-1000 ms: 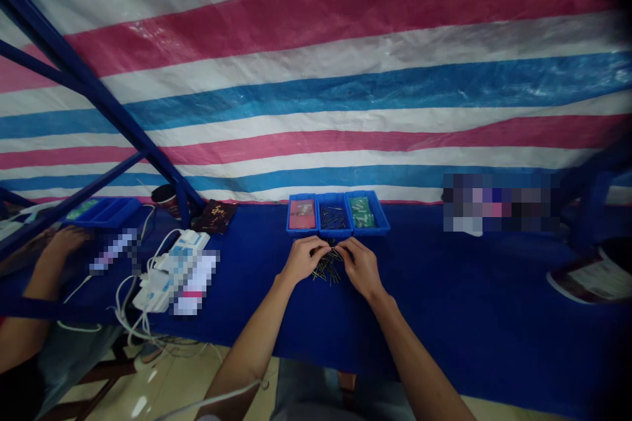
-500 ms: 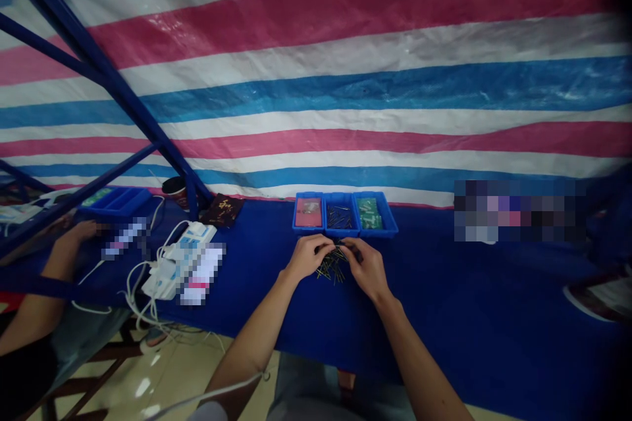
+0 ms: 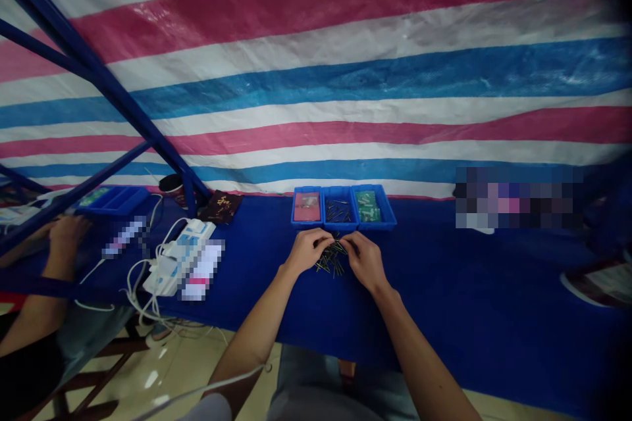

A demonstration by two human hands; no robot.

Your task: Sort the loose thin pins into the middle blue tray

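My left hand (image 3: 309, 251) is closed in a pinch, its thumb and index finger meeting over a loose pile of thin dark and yellowish sticks that look like screws or nails (image 3: 330, 262). Opposite it, my right hand (image 3: 365, 260) also pinches, with its fingertips close to those of the left. Whatever lies between the fingertips is too small to make out. Just behind the hands stand three joined blue bins: the left bin holds a red card (image 3: 307, 206), the middle one dark thin metal pieces (image 3: 338, 210), the right one green packets (image 3: 368, 206).
To the left lie a white power strip (image 3: 180, 256) with cables and a blurred-out phone-like thing (image 3: 202, 270). Behind them are a brown packet (image 3: 223, 206) and a cup (image 3: 172, 187). A co-worker's hands (image 3: 69, 233) are near another blue tray (image 3: 113, 199). A striped sheet (image 3: 316, 92) hangs behind the table.
My fingertips have drawn slightly apart above the pile. The co-worker's hand has shifted left. The whole view has tilted a little, so the bins appear slightly higher.
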